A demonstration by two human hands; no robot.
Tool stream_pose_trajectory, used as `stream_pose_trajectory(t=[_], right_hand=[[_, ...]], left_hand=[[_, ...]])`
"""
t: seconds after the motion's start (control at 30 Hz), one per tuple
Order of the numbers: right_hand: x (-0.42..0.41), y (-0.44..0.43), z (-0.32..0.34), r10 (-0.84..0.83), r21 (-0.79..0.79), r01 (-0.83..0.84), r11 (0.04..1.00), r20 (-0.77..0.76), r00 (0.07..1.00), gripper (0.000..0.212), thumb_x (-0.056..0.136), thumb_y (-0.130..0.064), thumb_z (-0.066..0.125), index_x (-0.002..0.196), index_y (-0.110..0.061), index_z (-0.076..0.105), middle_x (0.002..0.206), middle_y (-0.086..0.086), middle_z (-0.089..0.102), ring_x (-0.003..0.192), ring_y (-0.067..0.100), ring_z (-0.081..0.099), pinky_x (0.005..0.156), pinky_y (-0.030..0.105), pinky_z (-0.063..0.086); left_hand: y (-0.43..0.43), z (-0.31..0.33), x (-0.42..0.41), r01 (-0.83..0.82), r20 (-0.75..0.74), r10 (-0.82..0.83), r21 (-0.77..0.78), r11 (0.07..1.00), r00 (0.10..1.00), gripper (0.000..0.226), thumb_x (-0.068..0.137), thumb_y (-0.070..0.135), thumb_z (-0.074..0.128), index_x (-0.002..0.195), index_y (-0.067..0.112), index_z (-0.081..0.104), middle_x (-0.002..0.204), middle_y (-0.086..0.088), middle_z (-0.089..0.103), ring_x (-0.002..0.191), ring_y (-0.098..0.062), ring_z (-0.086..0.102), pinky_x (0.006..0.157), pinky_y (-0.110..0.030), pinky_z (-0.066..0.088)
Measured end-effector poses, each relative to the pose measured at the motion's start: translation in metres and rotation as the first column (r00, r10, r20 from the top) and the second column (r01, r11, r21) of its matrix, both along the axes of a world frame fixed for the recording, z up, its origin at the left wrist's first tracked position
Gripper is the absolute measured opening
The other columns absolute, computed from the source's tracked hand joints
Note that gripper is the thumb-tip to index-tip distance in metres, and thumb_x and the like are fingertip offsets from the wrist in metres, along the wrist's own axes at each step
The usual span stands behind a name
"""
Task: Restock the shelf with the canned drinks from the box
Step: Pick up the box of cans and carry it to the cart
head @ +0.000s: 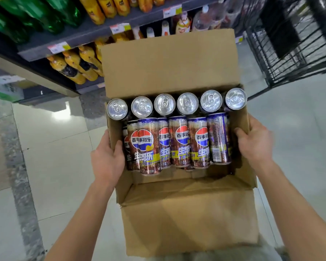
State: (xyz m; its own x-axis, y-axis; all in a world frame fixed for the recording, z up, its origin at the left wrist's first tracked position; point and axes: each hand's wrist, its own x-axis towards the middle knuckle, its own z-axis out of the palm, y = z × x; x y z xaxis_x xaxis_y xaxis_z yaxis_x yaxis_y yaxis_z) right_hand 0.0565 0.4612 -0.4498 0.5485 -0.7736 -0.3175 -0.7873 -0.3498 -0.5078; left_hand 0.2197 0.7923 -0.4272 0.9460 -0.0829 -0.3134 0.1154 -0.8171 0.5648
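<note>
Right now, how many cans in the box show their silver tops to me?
6, in one row along the far side of the box, left to right: first, second, third, fourth, fifth, sixth. The sideways cans may hide more.

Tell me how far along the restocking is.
Done: the cardboard box is open. In hand: the left hand and right hand grip its side walls. Left: all of it; six upright Pepsi cans and the lying cans sit inside, none seen on the shelf.
</note>
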Motion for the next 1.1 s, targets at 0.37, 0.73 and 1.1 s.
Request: stream_pose_trajectory(t=[0.37,0.73,1.1], right_hand=[[-0.125,-0.018,0.039,-0.056,-0.015,0.057,0.998,0.018,0.998,0.045,0.092,-0.015,0.064,0.136,-0.027,0.06,0.106,0.011,0.075,0.1,0.037,0.066,0.084,0.036,0.049],[-0.268,-0.075,0.058,-0.076,0.021,0.075,0.997,0.032,0.997,0.033,0.09,-0.014,0.064,0.122,-0.022,0.065,0.099,0.01,0.075,0.096,0.039,0.063,0.078,0.035,0.046],[-0.408,-0.149,0.064,-0.155,0.018,0.155,0.988,-0.001,0.988,0.043,0.091,-0.015,0.064,0.13,-0.03,0.064,0.104,0.012,0.075,0.101,0.04,0.063,0.081,0.034,0.045]], left_hand=[[-0.032,0.035,-0.096,0.079,-0.015,-0.079,-0.002,0.997,0.997,0.043,0.1,0.017,0.057,0.138,0.037,0.058,0.088,0.008,0.07,0.081,-0.02,0.063,0.079,-0.029,0.044],[-0.087,0.053,-0.24,0.092,0.025,-0.093,0.018,0.996,0.995,0.04,0.099,0.015,0.06,0.136,0.03,0.061,0.087,0.001,0.071,0.081,-0.026,0.064,0.079,-0.03,0.043],[-0.179,0.056,-0.348,0.174,0.036,-0.174,-0.005,0.985,0.984,0.036,0.097,0.013,0.063,0.131,0.027,0.066,0.098,0.004,0.074,0.089,-0.02,0.062,0.078,-0.025,0.037]])
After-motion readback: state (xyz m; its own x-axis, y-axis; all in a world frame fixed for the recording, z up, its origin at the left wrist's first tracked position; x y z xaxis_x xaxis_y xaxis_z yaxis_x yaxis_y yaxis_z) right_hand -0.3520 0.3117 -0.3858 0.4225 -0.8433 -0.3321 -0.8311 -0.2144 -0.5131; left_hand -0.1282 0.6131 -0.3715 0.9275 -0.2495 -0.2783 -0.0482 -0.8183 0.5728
